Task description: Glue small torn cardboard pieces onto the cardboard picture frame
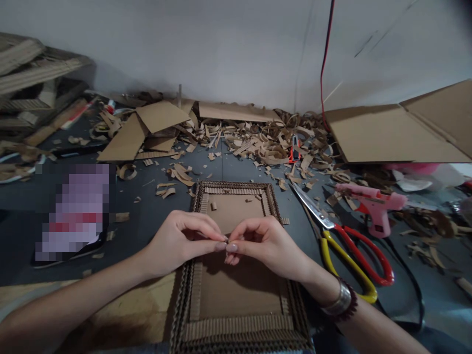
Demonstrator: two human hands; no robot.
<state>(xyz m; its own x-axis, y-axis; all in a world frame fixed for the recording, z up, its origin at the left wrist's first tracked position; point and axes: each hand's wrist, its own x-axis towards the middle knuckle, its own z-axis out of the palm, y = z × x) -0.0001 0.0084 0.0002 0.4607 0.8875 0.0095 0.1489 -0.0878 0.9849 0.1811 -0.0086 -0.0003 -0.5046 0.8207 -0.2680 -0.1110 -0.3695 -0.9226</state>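
Left hand (180, 242) and right hand (266, 244) meet fingertip to fingertip, pinched closed above a corrugated cardboard frame (236, 188) lying flat. Whatever they pinch is too small to tell. Scissors (350, 246) lie beside the right hand.

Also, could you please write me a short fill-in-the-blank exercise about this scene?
The left hand and right hand meet fingertip to fingertip above a ____ frame. The scissors to the right of the frame have one red handle and one ____ handle. The glue gun beyond the scissors is ____. A bracelet sits on the person's ____ wrist.
Missing words: cardboard, yellow, pink, right.
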